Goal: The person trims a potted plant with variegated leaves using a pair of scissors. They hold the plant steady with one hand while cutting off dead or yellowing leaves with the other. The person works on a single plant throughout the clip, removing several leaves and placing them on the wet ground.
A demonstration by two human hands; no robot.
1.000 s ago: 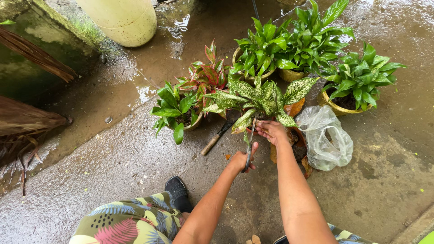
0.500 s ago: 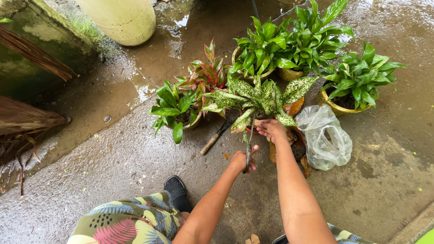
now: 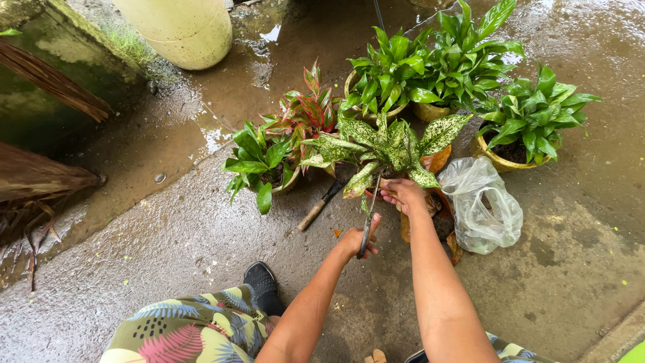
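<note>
On the wet concrete in front of me, my left hand (image 3: pixel 354 240) has its fingers wrapped tight around the handles of a pair of scissors (image 3: pixel 368 218), the blades pointing up toward the base of the speckled green-and-cream plant (image 3: pixel 386 144). My right hand (image 3: pixel 403 193) sits just beyond, fingers curled into the lower stems of that same plant; I cannot tell whether they pinch one stem or several (the leaves cover the fingertips). The plant stands between a red-leaved plant (image 3: pixel 306 111) on its left and a crumpled clear plastic bag (image 3: pixel 482 205) on its right, with an orange-yellow dead leaf (image 3: pixel 437 160) hanging at its side.

My reading is that I am in the trimming step: one hand steadies the growth, the other brings the blades to the stalk. I judge that the cut itself is not yet made, since the blades lie short of the stems. The next move calls for the tips to slide in close under the right hand without nicking its fingers, and for the stem to be held taut so the blades bite cleanly.

A wooden-handled tool (image 3: pixel 321 205) lies on the ground just left of the scissors, near a small dark-green plant (image 3: pixel 259 161). Three fuller green potted plants (image 3: pixel 463 60) stand behind.
</note>
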